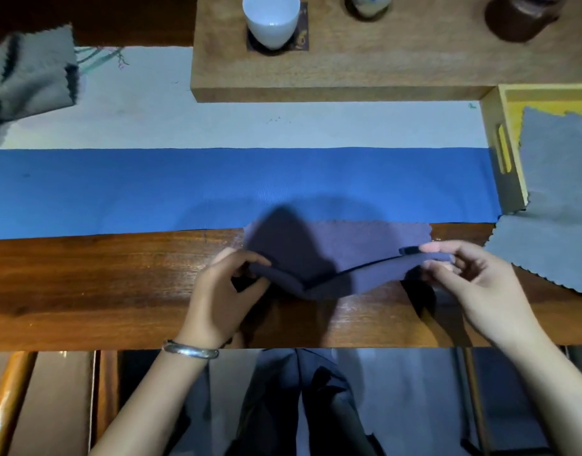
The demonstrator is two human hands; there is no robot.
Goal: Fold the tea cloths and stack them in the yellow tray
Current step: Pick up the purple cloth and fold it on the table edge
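Purple cloth [342,248]: held up at the near edge of the bench [85,284], its far zigzag edge lying where the wood meets the blue runner [151,189]; the near folded edge sags in a V between the 2 hands.
Left hand [217,291]: fingers [250,258] curled over the cloth's left corner, pinching it against the thumb; a silver bangle [190,350] on the wrist.
Right hand [474,281]: fingers [437,248] pinching the cloth's right corner, forefinger above the fabric and the others below, lifted off the wood.
Yellow tray [505,126]: at the right end of the bench, just beyond the right hand, a slot handle in its near wall.
Grey cloth [553,199]: 1 piece draped unfolded over the tray's near rim, its lower part lying on the bench close to the right hand, not touching the purple cloth.
Grey pile [29,80]: loose cloth at far left on the white runner [217,126], well apart from both hands.
Wooden board [348,67]: behind the runners, carrying a white cup [271,19], a second cup [368,4] and a brown pot [520,18].
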